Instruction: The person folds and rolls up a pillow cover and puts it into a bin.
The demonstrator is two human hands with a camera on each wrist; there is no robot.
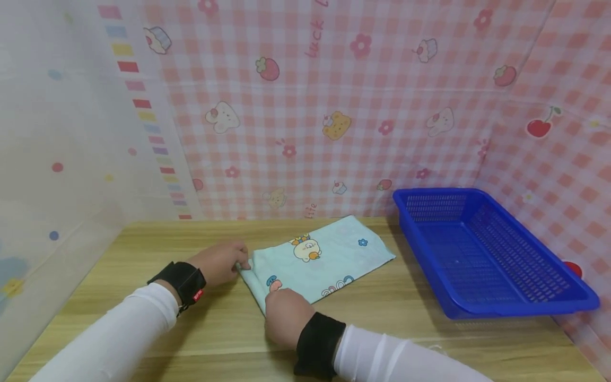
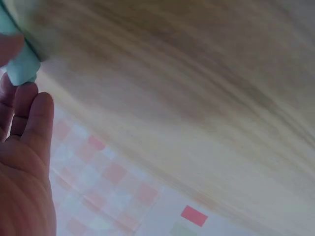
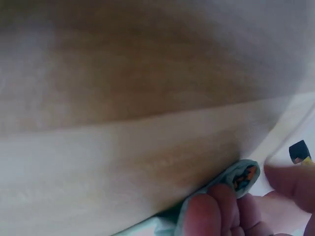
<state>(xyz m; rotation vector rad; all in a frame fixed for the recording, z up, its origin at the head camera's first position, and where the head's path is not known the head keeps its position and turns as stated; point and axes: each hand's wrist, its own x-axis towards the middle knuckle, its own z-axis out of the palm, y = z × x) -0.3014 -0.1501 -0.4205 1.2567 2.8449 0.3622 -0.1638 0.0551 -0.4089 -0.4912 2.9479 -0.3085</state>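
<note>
Head view shows, nearest, the right hand (image 1: 288,318) with its fingers curled round the near end of a small roll, on the left edge of a thin, pale-green cloth with cartoon pictures (image 1: 336,261); a bit farther, the left hand (image 1: 219,262) pinches the roll's other end; the cloth lies on a light-brown, wood-grain table (image 1: 215,334); if one hand pulls harder than the other, the roll could go crooked; if the fingers let go too soon, it could pop open, because the cloth looks soft; the cloth's right corner is just beside a long, blue plastic basket with holes (image 1: 520,307), so sliding that way could bump and crumple it; farthest back is a pink-and-white checked sheet (image 1: 296,114).
</note>
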